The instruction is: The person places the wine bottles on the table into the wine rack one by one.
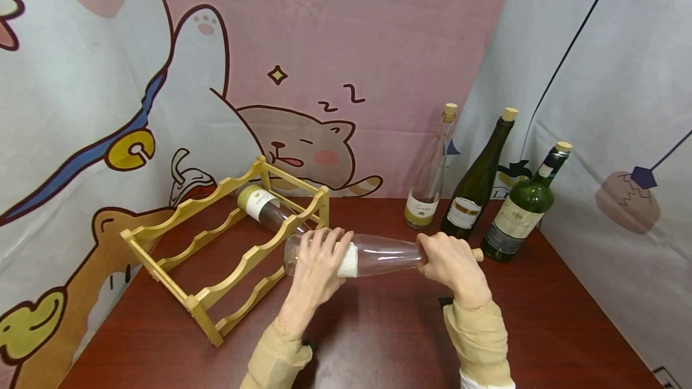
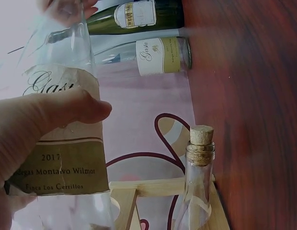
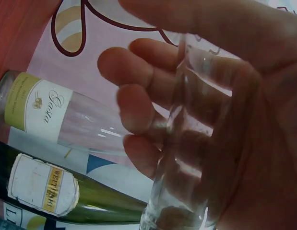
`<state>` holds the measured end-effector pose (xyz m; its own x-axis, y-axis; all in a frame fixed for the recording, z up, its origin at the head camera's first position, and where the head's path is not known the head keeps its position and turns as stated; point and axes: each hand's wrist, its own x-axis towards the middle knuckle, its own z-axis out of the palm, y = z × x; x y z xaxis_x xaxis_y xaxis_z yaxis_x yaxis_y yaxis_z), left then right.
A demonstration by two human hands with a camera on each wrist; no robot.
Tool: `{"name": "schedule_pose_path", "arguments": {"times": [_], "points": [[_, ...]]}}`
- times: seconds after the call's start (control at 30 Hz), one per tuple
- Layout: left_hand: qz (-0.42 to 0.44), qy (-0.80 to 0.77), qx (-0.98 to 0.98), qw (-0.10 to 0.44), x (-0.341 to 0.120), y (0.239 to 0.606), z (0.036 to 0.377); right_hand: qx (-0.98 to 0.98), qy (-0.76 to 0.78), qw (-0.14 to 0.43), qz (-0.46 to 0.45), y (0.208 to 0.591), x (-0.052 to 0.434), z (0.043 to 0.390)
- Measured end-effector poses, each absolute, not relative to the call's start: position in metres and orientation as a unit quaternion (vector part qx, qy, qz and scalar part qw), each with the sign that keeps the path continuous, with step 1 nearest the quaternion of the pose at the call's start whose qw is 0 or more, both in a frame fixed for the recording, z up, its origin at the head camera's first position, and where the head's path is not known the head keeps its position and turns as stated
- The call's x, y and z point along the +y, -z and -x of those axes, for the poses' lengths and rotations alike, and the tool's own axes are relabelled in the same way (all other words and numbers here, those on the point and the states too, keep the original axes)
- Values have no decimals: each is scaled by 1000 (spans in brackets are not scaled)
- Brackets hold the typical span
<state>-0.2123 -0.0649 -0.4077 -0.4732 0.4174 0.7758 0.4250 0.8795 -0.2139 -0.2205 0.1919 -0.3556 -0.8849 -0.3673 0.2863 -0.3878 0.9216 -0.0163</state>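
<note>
I hold a clear glass bottle (image 1: 378,254) level above the table, between the rack and the standing bottles. My left hand (image 1: 321,257) wraps its body over the white label (image 2: 62,158). My right hand (image 1: 449,260) grips the neck (image 3: 196,134), and the cork (image 1: 478,254) pokes out past it. The bottle's base points toward the wooden wine rack (image 1: 216,245) at the left. Another clear, corked bottle (image 1: 265,206) lies in the rack's far slot, its neck (image 2: 200,153) seen in the left wrist view.
Three corked bottles stand at the back right: a clear one (image 1: 429,179), a dark green one (image 1: 478,179) and a green one (image 1: 521,206). A cartoon cloth backdrop (image 1: 346,47) closes the back and sides. The red-brown table (image 1: 378,341) runs to the front.
</note>
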Motion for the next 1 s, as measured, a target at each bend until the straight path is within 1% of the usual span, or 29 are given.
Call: {"name": "schedule_pose_path", "arguments": {"times": [0.17, 0.5, 0.63, 1.0], "points": [[245, 1, -864, 440, -64, 410, 213, -973, -45, 112, -197, 357, 195, 223], [234, 1, -878, 418, -63, 410, 212, -968, -59, 110, -217, 358, 198, 227], [231, 1, -887, 400, -62, 410, 210, -967, -66, 109, -222, 359, 199, 228], [228, 5, -901, 370, -65, 411, 210, -961, -96, 88, -245, 364, 198, 233]]}}
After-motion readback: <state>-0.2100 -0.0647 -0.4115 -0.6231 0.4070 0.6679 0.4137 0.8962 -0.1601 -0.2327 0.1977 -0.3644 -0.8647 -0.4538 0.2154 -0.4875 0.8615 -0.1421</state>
